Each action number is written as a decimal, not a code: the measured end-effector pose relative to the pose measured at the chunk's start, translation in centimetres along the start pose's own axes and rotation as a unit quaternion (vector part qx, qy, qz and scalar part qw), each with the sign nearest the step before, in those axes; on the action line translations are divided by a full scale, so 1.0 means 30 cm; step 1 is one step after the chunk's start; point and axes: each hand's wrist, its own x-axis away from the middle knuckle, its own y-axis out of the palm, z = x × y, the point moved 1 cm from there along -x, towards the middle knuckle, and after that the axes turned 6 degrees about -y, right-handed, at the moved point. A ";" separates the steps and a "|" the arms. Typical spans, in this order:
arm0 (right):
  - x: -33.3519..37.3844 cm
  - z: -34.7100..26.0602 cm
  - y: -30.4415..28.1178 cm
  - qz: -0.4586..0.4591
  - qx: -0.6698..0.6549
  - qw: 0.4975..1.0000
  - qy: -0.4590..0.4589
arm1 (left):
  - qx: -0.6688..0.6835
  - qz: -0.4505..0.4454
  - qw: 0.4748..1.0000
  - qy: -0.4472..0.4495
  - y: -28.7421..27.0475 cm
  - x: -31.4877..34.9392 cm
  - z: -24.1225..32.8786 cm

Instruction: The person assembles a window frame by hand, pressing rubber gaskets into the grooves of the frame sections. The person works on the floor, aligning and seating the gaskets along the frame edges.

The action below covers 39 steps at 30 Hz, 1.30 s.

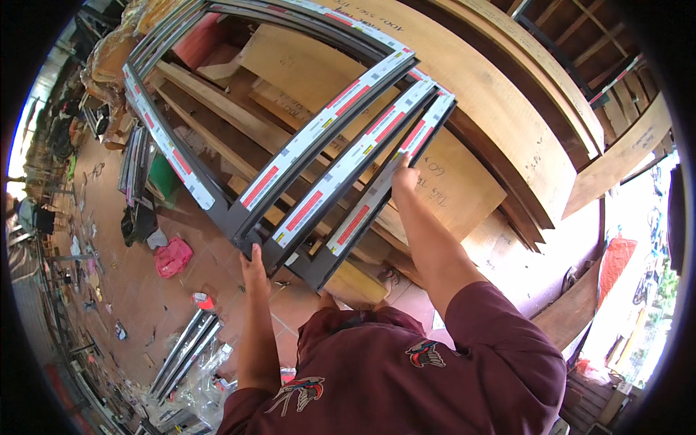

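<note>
Several dark grey metal window frames (296, 146) lie overlapped in front of me, with white and red protective tape along their bars. My left hand (254, 271) is closed round the lower left corner of the middle frame (264, 248), thumb on top. Farther right and higher, my right hand (404, 178) grips the outer bar of the nearest frame (346, 230). Its fingers wrap beneath the bar and are partly hidden. The frames rest tilted over wooden boards; whether my hands bear their weight, I cannot tell.
Long wooden planks (464, 65) are piled beyond the frames, on the right. On the tiled floor (130, 239) at left lie a pink plastic bag (173, 257), dark metal profiles (187, 351) and clear plastic wrap (206, 384). A yellowish wooden block (355, 284) sits by my feet.
</note>
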 end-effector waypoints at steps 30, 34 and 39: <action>-0.404 0.021 -0.011 -0.116 -0.078 0.990 -0.031 | -0.202 0.187 0.951 0.140 0.056 0.020 0.060; -0.386 0.016 -0.052 -0.123 -0.050 0.990 -0.051 | -0.171 0.134 0.966 0.142 0.036 -0.024 -0.002; -0.416 -0.022 -0.101 -0.129 -0.074 0.985 -0.083 | -0.130 0.096 0.974 0.158 0.051 -0.084 -0.073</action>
